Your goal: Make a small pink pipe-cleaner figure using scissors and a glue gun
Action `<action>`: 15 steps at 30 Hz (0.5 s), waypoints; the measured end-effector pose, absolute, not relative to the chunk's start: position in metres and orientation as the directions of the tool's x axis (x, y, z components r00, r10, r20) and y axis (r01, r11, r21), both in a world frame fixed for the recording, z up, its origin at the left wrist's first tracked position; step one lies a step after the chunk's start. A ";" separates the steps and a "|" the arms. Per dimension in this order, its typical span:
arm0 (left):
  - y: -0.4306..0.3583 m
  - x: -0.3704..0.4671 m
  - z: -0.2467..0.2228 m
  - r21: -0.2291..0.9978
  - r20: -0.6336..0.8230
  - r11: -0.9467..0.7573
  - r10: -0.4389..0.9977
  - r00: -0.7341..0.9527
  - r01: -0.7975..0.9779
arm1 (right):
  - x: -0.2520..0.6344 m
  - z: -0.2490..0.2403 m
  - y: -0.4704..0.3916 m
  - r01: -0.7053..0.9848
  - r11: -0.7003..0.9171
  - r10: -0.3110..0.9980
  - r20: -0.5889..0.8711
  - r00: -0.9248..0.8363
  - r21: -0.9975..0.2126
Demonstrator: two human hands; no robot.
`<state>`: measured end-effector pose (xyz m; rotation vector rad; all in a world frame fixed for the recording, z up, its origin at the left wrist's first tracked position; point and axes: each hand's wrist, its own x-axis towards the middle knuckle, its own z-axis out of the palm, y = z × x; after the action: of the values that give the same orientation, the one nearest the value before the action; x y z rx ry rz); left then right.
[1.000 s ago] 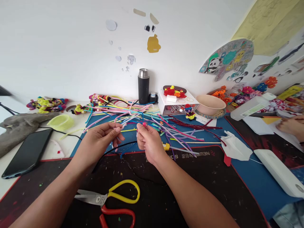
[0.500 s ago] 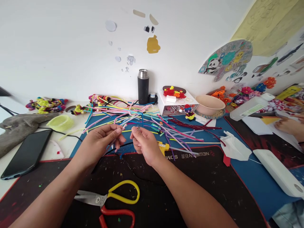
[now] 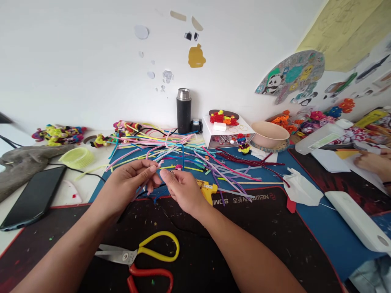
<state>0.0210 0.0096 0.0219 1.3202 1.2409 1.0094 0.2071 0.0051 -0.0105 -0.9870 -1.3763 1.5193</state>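
My left hand (image 3: 131,183) is closed in a pinch on a light pink pipe cleaner (image 3: 160,163), whose short end sticks out past the fingertips. Close beside it, my right hand (image 3: 182,189) is closed, thumb pressed to the bent forefinger; a tiny dark bit shows there, too small to name. Behind the right wrist lies a yellow glue gun (image 3: 208,189), partly covered. Scissors (image 3: 126,256) with one yellow and one red handle rest on the dark mat (image 3: 238,248), below both hands. Many coloured pipe cleaners (image 3: 180,152) are spread beyond the hands.
A black phone (image 3: 33,199) lies at left by a driftwood piece (image 3: 21,167). At the back stand a black flask (image 3: 183,112), a white box (image 3: 210,138) and a beige bowl (image 3: 270,136). Another person's hand (image 3: 371,162) is at far right, over papers.
My right hand has moved left and slightly down, closer to my left fingertips. More of the glue gun shows behind it. My left hand has stayed nearly still.
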 end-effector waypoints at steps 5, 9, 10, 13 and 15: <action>0.008 0.023 0.023 0.990 -0.075 0.056 0.987 0.143 0.128 | 0.205 -0.012 0.004 0.065 -0.010 0.964 -0.027 -0.264 -0.998; 0.008 0.023 0.022 0.994 -0.070 0.055 0.983 0.167 0.092 | 0.204 -0.009 0.003 0.083 0.002 0.970 -0.018 -0.244 -0.997; 0.008 0.024 0.022 0.995 -0.068 0.054 0.983 0.171 0.089 | 0.204 -0.008 0.003 0.085 0.005 0.970 -0.016 -0.242 -0.996; 0.008 0.024 0.023 0.995 -0.062 0.046 0.981 0.183 0.088 | 0.203 -0.004 0.003 0.108 -0.010 0.972 -0.035 -0.233 -0.994; 0.007 0.024 0.024 0.995 -0.065 0.048 0.979 0.192 0.092 | 0.203 -0.003 0.002 0.124 -0.028 0.971 -0.056 -0.234 -0.992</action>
<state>0.0239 0.0071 0.0236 1.3161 1.1509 0.9796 0.2028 0.0024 -0.0026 -1.2079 -1.4567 1.3579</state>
